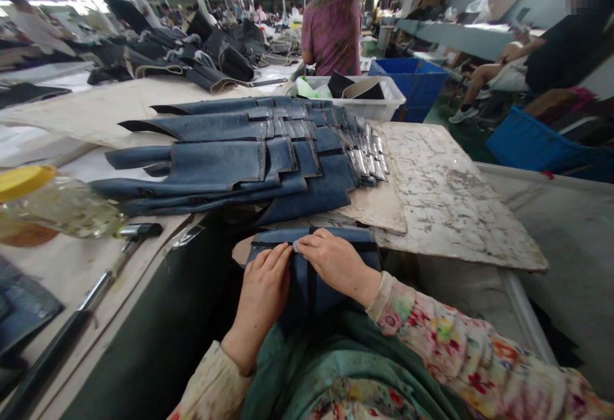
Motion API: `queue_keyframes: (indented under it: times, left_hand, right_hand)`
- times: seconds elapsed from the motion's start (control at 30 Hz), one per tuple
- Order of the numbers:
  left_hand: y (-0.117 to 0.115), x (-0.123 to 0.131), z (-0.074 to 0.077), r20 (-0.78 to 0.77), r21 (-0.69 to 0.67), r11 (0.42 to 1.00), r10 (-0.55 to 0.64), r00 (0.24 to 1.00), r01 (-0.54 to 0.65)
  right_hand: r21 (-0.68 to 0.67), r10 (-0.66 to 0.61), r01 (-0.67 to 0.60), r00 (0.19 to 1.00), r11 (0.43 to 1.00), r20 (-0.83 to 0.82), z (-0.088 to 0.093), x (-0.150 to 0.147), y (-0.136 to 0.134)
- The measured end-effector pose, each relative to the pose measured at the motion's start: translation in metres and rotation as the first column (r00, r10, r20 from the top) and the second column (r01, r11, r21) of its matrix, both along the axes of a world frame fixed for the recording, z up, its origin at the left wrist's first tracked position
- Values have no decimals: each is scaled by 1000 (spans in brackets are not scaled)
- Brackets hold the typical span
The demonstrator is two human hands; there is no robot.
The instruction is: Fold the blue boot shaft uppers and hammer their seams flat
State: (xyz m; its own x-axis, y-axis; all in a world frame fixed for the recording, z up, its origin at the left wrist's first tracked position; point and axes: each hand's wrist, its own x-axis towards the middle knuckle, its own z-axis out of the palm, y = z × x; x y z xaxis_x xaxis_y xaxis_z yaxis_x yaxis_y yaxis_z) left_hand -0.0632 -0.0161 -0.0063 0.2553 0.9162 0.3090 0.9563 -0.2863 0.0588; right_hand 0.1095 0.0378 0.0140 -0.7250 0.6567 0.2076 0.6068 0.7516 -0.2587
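A dark blue leather piece (307, 279) lies over my lap and the near table edge. My left hand (263, 292) presses on its left half, fingers together and bent down onto the leather. My right hand (333, 260) lies across its top right, fingertips pinching a fold at the middle next to my left fingertips. Just beyond them, a fanned stack of similar blue leather pieces (249, 158) with grey strips along their right ends rests on the worn board (441, 196).
A hammer (86, 295) and a plastic bottle with a yellow cap (52, 206) lie at the left. Behind the stack are a white bin (378, 107) and blue crates (412, 81). A person in a purple shirt (330, 23) stands beyond; another sits at the right.
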Motion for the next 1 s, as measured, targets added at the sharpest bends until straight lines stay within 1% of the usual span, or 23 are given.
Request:
queue_keyframes:
  times: [0.2, 0.4, 0.5, 0.6, 0.7, 0.8, 0.9, 1.0]
  left_hand:
    - [0, -24, 0, -61, 2, 998, 68, 996, -68]
    - [1, -49, -1, -31, 18, 986, 164, 986, -163]
    - [1, -55, -3, 7, 20, 976, 215, 976, -216]
    - [0, -53, -1, 7, 4, 972, 234, 972, -234]
    - [-1, -46, 4, -28, -17, 974, 224, 974, -224]
    - [-2, -41, 7, -50, -25, 971, 234, 971, -236]
    - [-2, -40, 4, -21, -30, 968, 250, 968, -251]
    - [-5, -48, -1, 43, -44, 972, 233, 972, -231]
  right_hand:
    - [26, 42, -42, 999, 999, 26, 0, -27, 4]
    - [84, 102, -104, 994, 991, 27, 0, -62, 12]
    - [86, 115, -118, 993, 989, 32, 0, -77, 18]
    - [86, 125, -127, 991, 988, 38, 0, -81, 20]
    - [87, 108, -110, 994, 990, 36, 2, -69, 17]
    - [83, 71, -76, 996, 994, 61, 4, -42, 11]
    - [93, 41, -51, 994, 994, 101, 9, -6, 5]
    - [131, 15, -33, 991, 991, 135, 13, 21, -3]
